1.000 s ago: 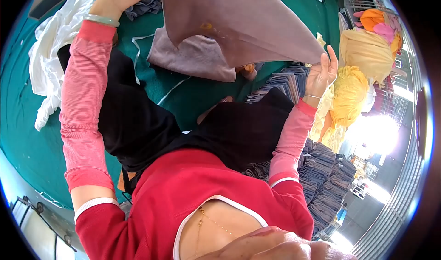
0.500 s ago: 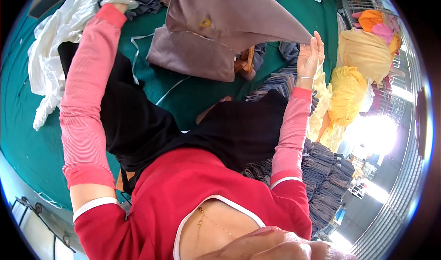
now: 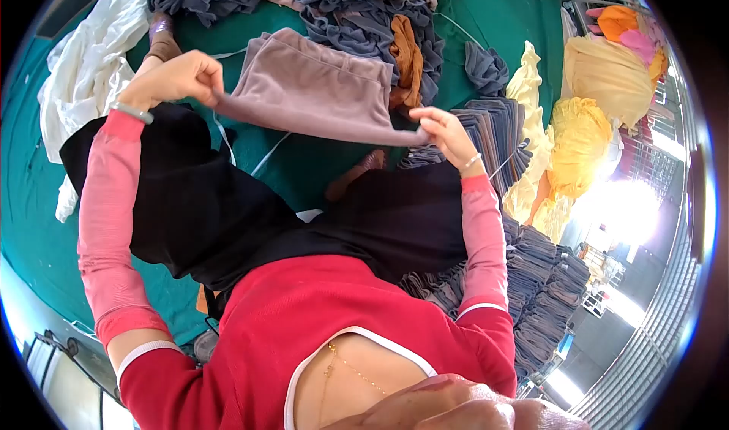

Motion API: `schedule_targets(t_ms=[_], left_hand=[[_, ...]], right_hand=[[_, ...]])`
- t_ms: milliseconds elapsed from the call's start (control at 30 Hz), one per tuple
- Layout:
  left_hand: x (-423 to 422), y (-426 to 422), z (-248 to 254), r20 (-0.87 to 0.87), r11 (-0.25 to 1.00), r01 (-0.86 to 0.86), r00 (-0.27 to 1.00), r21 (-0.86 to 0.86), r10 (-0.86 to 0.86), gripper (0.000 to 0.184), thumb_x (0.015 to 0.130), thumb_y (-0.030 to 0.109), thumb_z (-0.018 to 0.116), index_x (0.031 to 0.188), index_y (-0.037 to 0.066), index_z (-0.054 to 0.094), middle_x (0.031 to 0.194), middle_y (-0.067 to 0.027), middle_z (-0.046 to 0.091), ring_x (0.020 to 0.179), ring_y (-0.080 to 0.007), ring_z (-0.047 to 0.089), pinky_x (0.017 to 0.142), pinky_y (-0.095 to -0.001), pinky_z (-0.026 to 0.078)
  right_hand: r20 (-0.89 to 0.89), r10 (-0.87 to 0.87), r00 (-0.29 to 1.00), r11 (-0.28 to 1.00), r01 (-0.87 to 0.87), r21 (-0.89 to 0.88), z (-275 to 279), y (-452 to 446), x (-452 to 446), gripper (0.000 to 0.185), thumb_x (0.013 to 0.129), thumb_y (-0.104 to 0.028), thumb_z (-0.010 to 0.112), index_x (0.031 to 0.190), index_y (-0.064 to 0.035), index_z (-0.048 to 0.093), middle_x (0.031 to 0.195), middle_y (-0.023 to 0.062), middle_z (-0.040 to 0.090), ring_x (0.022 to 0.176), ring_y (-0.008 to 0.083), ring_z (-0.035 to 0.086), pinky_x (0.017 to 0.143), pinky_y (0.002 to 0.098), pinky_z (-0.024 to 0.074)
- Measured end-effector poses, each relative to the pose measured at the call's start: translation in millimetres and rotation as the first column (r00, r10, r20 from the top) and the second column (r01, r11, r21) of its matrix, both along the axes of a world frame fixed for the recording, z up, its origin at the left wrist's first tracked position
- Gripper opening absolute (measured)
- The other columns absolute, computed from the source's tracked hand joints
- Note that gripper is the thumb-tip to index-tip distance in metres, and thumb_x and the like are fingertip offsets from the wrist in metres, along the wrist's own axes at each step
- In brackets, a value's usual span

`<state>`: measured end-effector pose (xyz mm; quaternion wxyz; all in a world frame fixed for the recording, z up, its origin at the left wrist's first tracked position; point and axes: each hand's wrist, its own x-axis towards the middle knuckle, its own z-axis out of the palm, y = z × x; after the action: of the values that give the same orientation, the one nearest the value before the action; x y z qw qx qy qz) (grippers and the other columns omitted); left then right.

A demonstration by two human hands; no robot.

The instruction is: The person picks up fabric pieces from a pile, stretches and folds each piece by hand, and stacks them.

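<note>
A mauve-brown piece of soft cloth [image 3: 315,88], folded in layers, lies over the green sheet in front of me. My left hand [image 3: 178,79] is closed in a pinch on its near left corner. At the opposite near corner, my right hand [image 3: 446,135] also pinches the fabric, fingers closed. Between both hands the near edge hangs slightly sagging, drawn toward my lap. An orange-brown cloth [image 3: 408,61] lies just past the right side of the folded piece.
Crumpled grey cloths [image 3: 345,12] are heaped beyond. Folded grey cloths [image 3: 486,137] stand in a row at right, with more stacks [image 3: 535,293] beside my hip. White fabric [image 3: 83,73] lies at left; yellow bundles [image 3: 577,145] are at right. Thin white ties [image 3: 271,155] cross the green sheet [image 3: 45,225].
Both hands have come down toward my lap, bringing the raised part of the cloth down over its lower part. The grey heap behind is now exposed.
</note>
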<state>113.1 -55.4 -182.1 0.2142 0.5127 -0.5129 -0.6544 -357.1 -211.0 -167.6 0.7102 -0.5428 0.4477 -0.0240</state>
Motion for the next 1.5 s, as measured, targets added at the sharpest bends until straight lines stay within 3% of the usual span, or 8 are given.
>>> schedule_targets(t_ms=[167, 233, 433, 767, 1033, 1367, 1433, 1500], left_hand=[[-5, -49, -57, 0.157, 0.849, -0.417, 0.862, -0.323, 0.483, 0.022, 0.074, 0.009, 0.064, 0.095, 0.001, 0.06, 0.084, -0.0077, 0.064, 0.074, -0.017, 0.061, 0.068, -0.0276, 0.048], [-24, -54, -63, 0.56, 0.728, -0.076, 0.587, -0.681, 0.585, 0.031, 0.077, 0.014, 0.061, 0.106, 0.005, 0.054, 0.1, -0.0103, 0.063, 0.091, -0.0259, 0.061, 0.071, -0.0365, 0.048], [-89, -48, -42, 0.782, 0.884, 0.243, 0.593, -0.399, 0.189, 0.026, 0.073, 0.023, 0.061, 0.097, 0.012, 0.058, 0.093, -0.0124, 0.062, 0.087, -0.0315, 0.059, 0.075, -0.0418, 0.046], [-105, -68, -25, 0.859, 0.812, 0.418, 0.477, -0.407, 0.185, 0.024, 0.07, 0.025, 0.068, 0.085, 0.008, 0.06, 0.081, -0.0103, 0.064, 0.08, -0.0293, 0.062, 0.067, -0.0438, 0.045], [-112, -83, -13, 0.77, 0.737, 0.384, 0.572, -0.556, 0.283, 0.025, 0.072, 0.026, 0.066, 0.088, 0.008, 0.06, 0.079, -0.0117, 0.064, 0.078, -0.0304, 0.062, 0.067, -0.0415, 0.047], [-154, -108, 28, 0.06, 0.596, -0.09, 0.972, -0.798, 0.227, 0.057, 0.08, 0.034, 0.065, 0.125, 0.005, 0.045, 0.12, -0.0204, 0.051, 0.109, -0.0379, 0.049, 0.09, -0.0414, 0.041], [-160, -108, 26, -0.074, 0.42, -0.11, 0.992, -0.901, 0.101, 0.049, 0.08, 0.024, 0.068, 0.12, 0.003, 0.051, 0.118, -0.0154, 0.053, 0.107, -0.0301, 0.052, 0.091, -0.0391, 0.041], [-159, -104, 25, -0.28, 0.607, -0.277, 0.956, -0.745, 0.092, 0.038, 0.082, 0.019, 0.066, 0.114, 0.004, 0.055, 0.112, -0.0085, 0.056, 0.102, -0.0203, 0.054, 0.086, -0.0322, 0.044]], right_hand=[[-0.041, -0.249, 0.968, 0.954, 0.238, -0.183, -55, -39, 16, 0.04, 0.085, -0.015, 0.06, 0.122, -0.0031, 0.051, 0.096, 0.005, 0.061, 0.084, 0.0105, 0.057, 0.074, 0.0223, 0.0454], [-0.114, -0.157, 0.981, 0.924, 0.105, -0.369, -76, -51, 24, 0.051, 0.082, -0.017, 0.064, 0.127, -0.0023, 0.046, 0.109, 0.0137, 0.06, 0.099, 0.0199, 0.058, 0.084, 0.0288, 0.0458], [-0.282, -0.081, 0.956, 0.878, -0.065, -0.474, -127, -70, 43, 0.04, 0.079, -0.019, 0.065, 0.114, -0.0026, 0.058, 0.109, 0.0166, 0.062, 0.105, 0.0247, 0.058, 0.089, 0.0321, 0.0439], [-0.318, -0.172, 0.933, 0.665, -0.128, -0.736, -274, -135, -1, 0.033, 0.081, -0.027, 0.058, 0.109, -0.0105, 0.064, 0.112, 0.0166, 0.057, 0.108, 0.031, 0.052, 0.094, 0.0356, 0.0391], [0.001, -0.388, 0.922, 0.891, 0.375, -0.256, -94, -168, 39, 0.033, 0.09, -0.026, 0.046, 0.117, -0.0111, 0.059, 0.126, 0.0038, 0.053, 0.122, 0.0209, 0.041, 0.101, 0.0474, 0.0229], [0.317, 0.29, 0.903, 0.816, -0.06, -0.575, 110, -26, 128, 0.029, 0.09, -0.021, 0.052, 0.108, 0.0005, 0.062, 0.114, 0.0072, 0.056, 0.106, 0.0157, 0.052, 0.092, 0.0284, 0.0392], [0.156, 0.537, 0.829, 0.655, -0.293, -0.696, 130, -2, 138, 0.028, 0.086, -0.01, 0.055, 0.111, 0.0008, 0.06, 0.119, 0.0108, 0.056, 0.11, 0.021, 0.051, 0.096, 0.0331, 0.0376], [0.049, 0.636, 0.77, 0.426, -0.297, -0.855, 130, 8, 144, 0.03, 0.084, -0.006, 0.056, 0.113, 0.0004, 0.059, 0.117, 0.011, 0.057, 0.113, 0.0231, 0.051, 0.096, 0.0336, 0.038]])
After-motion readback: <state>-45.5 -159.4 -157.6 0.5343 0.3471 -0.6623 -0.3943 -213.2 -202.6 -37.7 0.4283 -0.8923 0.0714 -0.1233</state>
